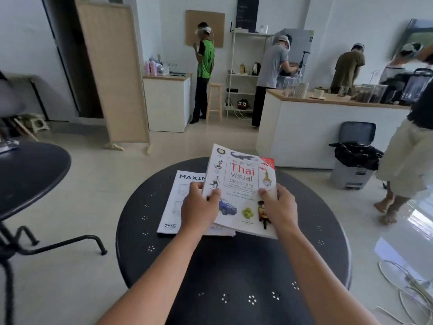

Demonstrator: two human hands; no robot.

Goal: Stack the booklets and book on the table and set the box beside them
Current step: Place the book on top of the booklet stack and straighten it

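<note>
Book (241, 184), a Thai visual dictionary, held tilted above the booklets (174, 207) on the round black tabletop (234, 266). Left hand (199, 207) and right hand (278, 207) each grasp a near corner, thumbs on the cover, apparently to square it with the stack while lowering. No box is visible, so that step appears not yet done.

booklet (174, 202) half under book (241, 191)
</note>
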